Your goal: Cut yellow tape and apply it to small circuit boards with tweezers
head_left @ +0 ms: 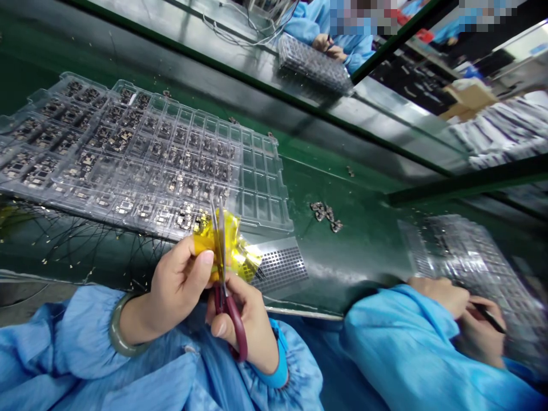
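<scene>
My left hand (pixel 177 279) is closed, pinching a crumpled piece of shiny yellow film (pixel 231 240) between thumb and fingers. In my right hand (pixel 252 319) is a pair of scissors (pixel 237 328) with dark red handles. Their blades point up and away from me, slightly apart, and lie across the yellow film. Just right of the film lies a clear sheet with rows of small dark squares (pixel 282 267), partly covered by it. Beyond my hands, clear plastic trays (pixel 261 171) overlap; many of their pockets hold small circuit boards (pixel 124 140).
Small metal parts (pixel 326 216) lie on the green bench (pixel 342 182). Thin black wires (pixel 98 251) hang along its front edge at left. At right, a co-worker's hands (pixel 466 314) work beside another tray (pixel 483 262). Another person sits across a metal-framed divider.
</scene>
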The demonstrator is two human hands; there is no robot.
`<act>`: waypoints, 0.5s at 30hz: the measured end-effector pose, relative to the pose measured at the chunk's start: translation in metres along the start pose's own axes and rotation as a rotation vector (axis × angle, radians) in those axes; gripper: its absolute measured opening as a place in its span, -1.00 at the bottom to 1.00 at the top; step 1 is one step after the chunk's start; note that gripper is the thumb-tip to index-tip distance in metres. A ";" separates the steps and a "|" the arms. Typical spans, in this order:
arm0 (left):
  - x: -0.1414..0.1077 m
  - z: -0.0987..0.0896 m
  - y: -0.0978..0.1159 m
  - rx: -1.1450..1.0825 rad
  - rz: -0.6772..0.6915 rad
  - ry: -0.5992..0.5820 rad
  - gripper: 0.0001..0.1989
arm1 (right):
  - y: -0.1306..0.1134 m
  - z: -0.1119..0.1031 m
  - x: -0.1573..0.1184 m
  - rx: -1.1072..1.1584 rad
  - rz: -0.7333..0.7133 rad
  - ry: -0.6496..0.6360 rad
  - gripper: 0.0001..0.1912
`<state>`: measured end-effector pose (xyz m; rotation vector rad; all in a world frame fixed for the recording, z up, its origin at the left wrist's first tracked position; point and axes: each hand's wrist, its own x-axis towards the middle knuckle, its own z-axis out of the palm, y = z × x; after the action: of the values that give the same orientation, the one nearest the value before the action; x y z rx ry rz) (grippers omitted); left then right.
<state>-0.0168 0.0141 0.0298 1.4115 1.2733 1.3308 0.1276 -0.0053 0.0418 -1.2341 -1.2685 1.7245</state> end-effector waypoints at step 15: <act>-0.007 0.001 -0.008 -0.005 0.019 -0.089 -0.81 | -0.003 0.001 0.003 0.033 0.005 0.027 -0.34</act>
<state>-0.0167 0.0086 0.0201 1.4661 1.2000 1.2690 0.1261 -0.0022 0.0436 -1.2390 -1.2176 1.7203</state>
